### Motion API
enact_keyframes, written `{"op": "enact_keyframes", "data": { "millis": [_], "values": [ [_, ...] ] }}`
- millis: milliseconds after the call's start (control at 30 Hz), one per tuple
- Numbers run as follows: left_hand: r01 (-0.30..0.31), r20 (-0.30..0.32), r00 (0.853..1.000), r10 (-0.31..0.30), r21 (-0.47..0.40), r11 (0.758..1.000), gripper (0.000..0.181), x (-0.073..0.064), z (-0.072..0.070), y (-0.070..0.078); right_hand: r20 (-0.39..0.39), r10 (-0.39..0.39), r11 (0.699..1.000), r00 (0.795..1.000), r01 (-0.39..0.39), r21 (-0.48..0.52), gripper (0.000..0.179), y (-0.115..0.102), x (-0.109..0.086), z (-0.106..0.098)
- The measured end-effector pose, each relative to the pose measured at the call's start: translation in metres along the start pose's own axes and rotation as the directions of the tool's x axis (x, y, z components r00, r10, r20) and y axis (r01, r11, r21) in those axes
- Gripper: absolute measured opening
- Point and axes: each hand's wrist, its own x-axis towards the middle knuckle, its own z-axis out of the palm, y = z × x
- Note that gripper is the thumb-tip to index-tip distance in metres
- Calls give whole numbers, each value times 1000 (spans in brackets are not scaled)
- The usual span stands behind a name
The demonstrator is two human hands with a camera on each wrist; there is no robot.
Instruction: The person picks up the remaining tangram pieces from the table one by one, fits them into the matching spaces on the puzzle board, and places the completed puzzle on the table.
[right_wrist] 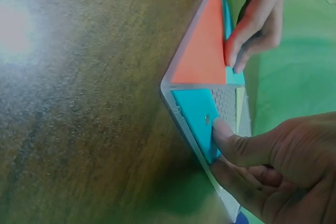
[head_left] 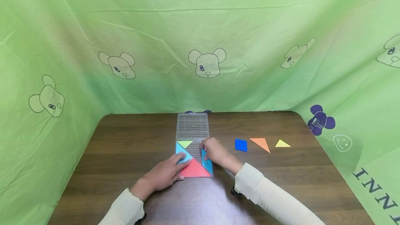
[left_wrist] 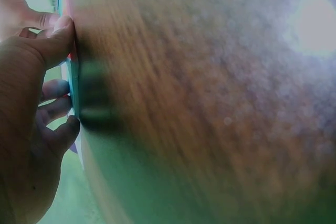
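Observation:
In the head view a hinged plastic case (head_left: pixel 192 126) lies opened flat on the table. Its near half holds a red triangle (head_left: pixel 195 169), a light-blue triangle (head_left: pixel 180 148) and a light-green triangle (head_left: pixel 185 143). My left hand (head_left: pixel 165 173) rests on the light-blue and red triangles, its thumb by the case's near edge. At the case's right side my right hand (head_left: pixel 216 152) pinches a blue parallelogram (right_wrist: pixel 194 119) between thumb and finger; in the right wrist view the piece lies along the case wall, beside the red triangle. The fingers partly cover its far end.
To the right on the wooden table (head_left: pixel 281 180) lie a dark-blue square piece (head_left: pixel 241 145), an orange triangle (head_left: pixel 261 144) and a yellow triangle (head_left: pixel 282 144). A green printed curtain (head_left: pixel 162 89) hangs behind and at both sides of the table.

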Motion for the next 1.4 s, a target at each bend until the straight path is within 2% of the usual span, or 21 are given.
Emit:
{"op": "enact_keyframes", "data": {
  "millis": [367,633,1000,1400],
  "values": [
    [12,12,1000,-11,0,1000,59,1,-1,0,-85,-37,999,996,34,-41,28,-1,-6,3],
    [19,14,1000,-19,-3,1000,58,0,-1,0,-63,-21,999,998,19,-32,30,-1,-6,4],
    [8,1,1000,-8,12,1000,58,0,-2,1,-90,-24,1000,996,24,0,30,1,-12,5],
    [20,14,1000,-20,-6,1000,59,0,-2,2,-93,-34,999,995,34,-3,27,5,-13,7]
  ]
}}
